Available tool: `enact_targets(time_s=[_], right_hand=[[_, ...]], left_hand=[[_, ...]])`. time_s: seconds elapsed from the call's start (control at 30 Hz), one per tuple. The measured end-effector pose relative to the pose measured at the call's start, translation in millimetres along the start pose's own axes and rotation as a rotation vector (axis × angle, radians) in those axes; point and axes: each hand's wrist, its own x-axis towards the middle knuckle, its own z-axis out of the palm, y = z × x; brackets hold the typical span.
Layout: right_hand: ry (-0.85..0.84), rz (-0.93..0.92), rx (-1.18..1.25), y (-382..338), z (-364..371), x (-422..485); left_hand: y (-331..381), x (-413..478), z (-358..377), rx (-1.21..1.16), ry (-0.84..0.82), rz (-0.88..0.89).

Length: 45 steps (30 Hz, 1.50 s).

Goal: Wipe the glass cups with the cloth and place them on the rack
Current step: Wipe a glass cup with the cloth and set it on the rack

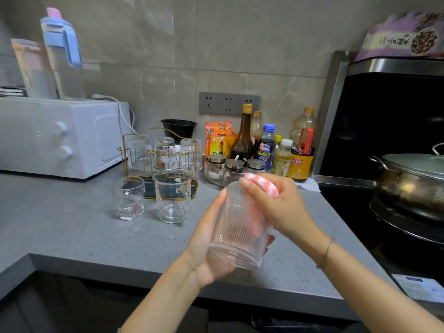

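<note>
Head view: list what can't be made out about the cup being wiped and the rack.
- Cloth: mostly inside the ribbed cup, blurred by its ridges, head view.
- Left hand: fingers hidden behind that cup.
- Rack free pegs: screened by upturned cups and two cups in front.
</note>
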Motion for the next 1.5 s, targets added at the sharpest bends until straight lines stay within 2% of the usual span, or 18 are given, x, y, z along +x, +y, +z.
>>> enact_targets(time_s=[0.1, 0.2, 0.33, 0.5, 0.57, 0.63, 0.7, 0.83, 0.9, 1.1, 1.2, 1.3, 1.4, 1.5], right_hand=[[0.056, 0.003, 0.046, 1, -1, 1], [0.081, 0.013, 0.086, 2, -5, 4], [0.172, -0.013, 0.001, 6, -8, 10], [0.15, -0.085, -0.013, -1, -4, 9], [0.167, -0.059, 0.052, 0, -6, 9], [0.173, -0.107, 0.039, 1, -8, 9], [0.112, -0.136, 0.003, 0, -12, 8], [-0.014, -0.064, 0.078, -5, -25, 10], [-0.029, -0.022, 0.011, -9, -25, 11], [0.1, -0.054, -0.066, -2, -15, 12], [0.087, -0.047, -0.061, -2, -12, 10], [0.098, -0.082, -0.106, -6, -10, 9], [0.098, -0.142, -0.12, -10, -13, 13], [0.071, -0.198, -0.037, -11, -17, 16]], left_hand=[[2, 1, 1, 0.081, -0.005, -0.017], [8, -3, 2, 0.343, 0.021, 0.02], [10, -8, -1, 0.641, 0.026, 0.098], [2, -6, -4, 0.525, 0.063, 0.202], [1, -5, -4, 0.449, 0.061, 0.21], [3, -5, -3, 0.383, 0.058, 0.202], [5, -4, -3, 0.34, 0.049, 0.192], [9, -5, -5, 0.362, 0.016, 0.198], [9, -5, -5, 0.414, 0.007, 0.215], [4, -3, -4, 0.488, 0.008, 0.166], [5, -4, 1, 0.62, 0.021, 0.139], [4, -1, 9, 0.7, 0.098, 0.21], [7, -4, 15, 0.665, 0.147, 0.265], [13, -6, 12, 0.449, 0.025, 0.151]])
